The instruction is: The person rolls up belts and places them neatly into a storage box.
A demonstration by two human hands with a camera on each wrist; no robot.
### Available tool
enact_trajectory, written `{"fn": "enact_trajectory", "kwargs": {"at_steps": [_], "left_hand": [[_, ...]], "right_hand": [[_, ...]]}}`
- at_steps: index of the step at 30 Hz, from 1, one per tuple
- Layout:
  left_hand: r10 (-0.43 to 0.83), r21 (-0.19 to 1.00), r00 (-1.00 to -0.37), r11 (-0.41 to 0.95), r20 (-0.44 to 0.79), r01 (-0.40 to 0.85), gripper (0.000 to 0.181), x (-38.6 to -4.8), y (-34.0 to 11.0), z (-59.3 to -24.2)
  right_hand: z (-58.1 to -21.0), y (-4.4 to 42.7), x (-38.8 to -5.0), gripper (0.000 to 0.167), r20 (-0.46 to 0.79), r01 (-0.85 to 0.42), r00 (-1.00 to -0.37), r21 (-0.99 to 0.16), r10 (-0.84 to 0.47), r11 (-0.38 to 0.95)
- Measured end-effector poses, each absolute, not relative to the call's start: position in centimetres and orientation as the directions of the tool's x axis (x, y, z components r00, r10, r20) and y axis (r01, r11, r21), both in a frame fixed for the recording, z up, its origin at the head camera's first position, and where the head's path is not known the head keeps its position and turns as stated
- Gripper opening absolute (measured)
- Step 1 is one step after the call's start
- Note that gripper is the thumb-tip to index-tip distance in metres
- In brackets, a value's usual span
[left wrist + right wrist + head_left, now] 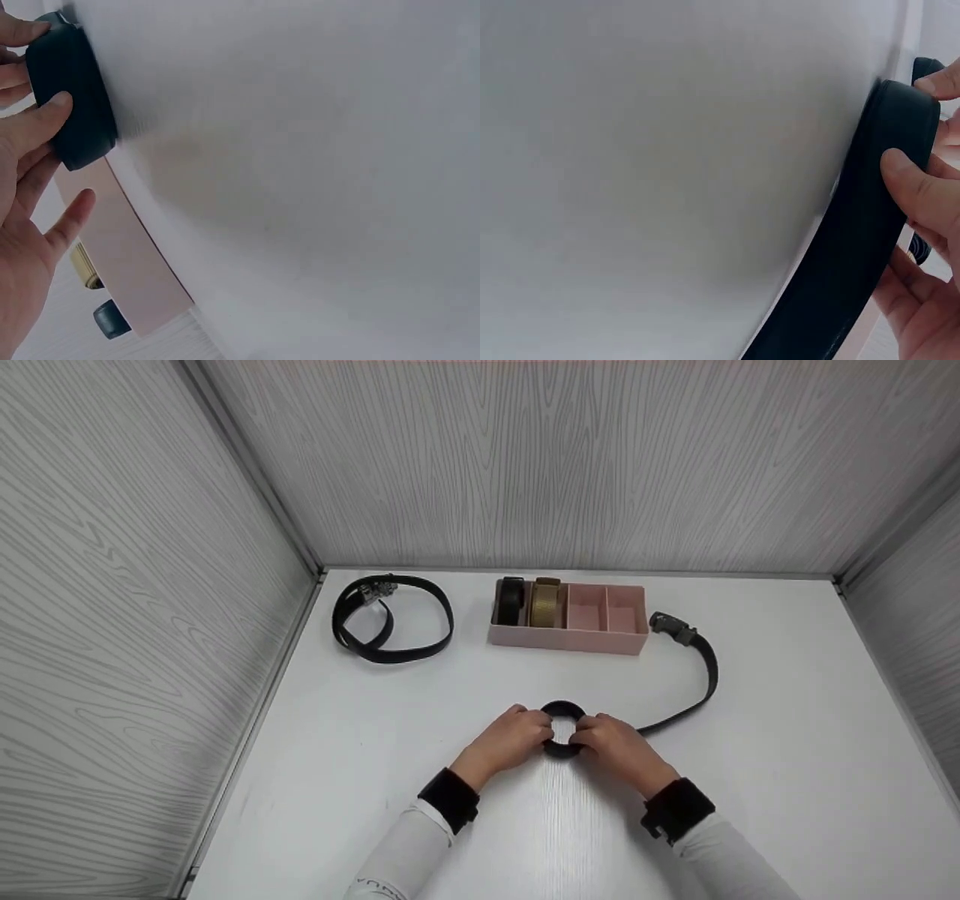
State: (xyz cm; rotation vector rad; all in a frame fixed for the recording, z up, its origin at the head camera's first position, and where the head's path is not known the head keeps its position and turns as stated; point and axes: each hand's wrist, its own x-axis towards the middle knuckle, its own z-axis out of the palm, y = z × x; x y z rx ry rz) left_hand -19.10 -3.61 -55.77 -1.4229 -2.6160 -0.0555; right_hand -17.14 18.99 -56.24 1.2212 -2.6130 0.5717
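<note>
A black belt is coiled into a ring at one end, standing on edge on the white table. My left hand grips the left side of that ring, thumb outside and fingers inside. The right hand pinches its right side, where the strap leads off. From there the belt's loose length curves right and back to its dark buckle, beside a pink box. In the left wrist view the coiled belt lies between thumb and fingers. The right wrist view shows the thumb pressed on the strap.
Behind the hands stands the pink divided box. A rolled black belt and a rolled gold belt sit in its left compartments; the two right ones show bare pink floors. Another black belt lies loosely looped at back left. Panel walls enclose the table.
</note>
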Motion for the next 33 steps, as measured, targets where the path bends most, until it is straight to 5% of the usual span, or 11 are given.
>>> {"fn": "enact_trajectory", "kwargs": {"at_steps": [12,23,33], "left_hand": [[0.854,-0.086,-0.504,0.516,0.131,0.852,0.005,-18.8,-3.3,-55.6],[0.833,-0.053,-0.540,0.549,0.118,0.834,0.007,-18.5,-2.9,-56.1],[0.850,-0.008,-0.513,0.518,0.118,0.856,0.012,-19.1,-3.3,-56.1]], "right_hand": [[-56.2,19.0,-17.1,0.025,0.335,-0.783,-0.623,-0.265,-0.707,0.563],[-56.7,18.7,-16.6,0.011,0.324,-0.738,-0.674,-0.281,-0.664,0.613],[-55.9,19.9,-16.8,0.026,0.212,-0.729,-0.677,-0.323,-0.704,0.603]]}}
